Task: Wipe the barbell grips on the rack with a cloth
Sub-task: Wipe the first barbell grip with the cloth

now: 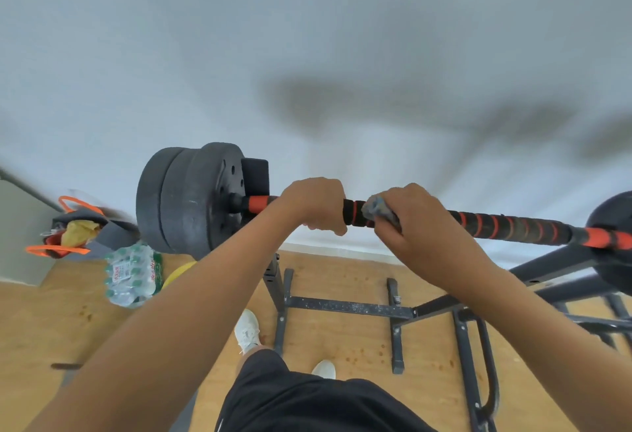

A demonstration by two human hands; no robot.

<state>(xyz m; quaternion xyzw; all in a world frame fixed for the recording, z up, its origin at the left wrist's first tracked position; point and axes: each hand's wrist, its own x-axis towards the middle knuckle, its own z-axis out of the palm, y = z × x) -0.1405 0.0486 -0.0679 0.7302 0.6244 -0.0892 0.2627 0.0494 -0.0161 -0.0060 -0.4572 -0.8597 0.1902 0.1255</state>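
Bare forearms, no sleeves; black shorts [307, 404]; 2 white sneakers [248, 330].

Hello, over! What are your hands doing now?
Left hand grips black-and-orange barbell bar. Right hand presses grey cloth on grip. Nothing blocking.

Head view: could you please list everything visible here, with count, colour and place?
barbell: one, black with orange bands, across the rack
plates: one black stack at the left end, one partly seen at the right edge
cloth: one, grey-blue, wrapped on the bar
rack: one, black, on the wooden floor
bottle pack: one, clear with green caps, floor left
bag: one, grey with orange handles, far left
shoes: two, white, on the floor
shorts: one, black, bottom centre
left hand: grips the bar
right hand: holds the cloth on the bar
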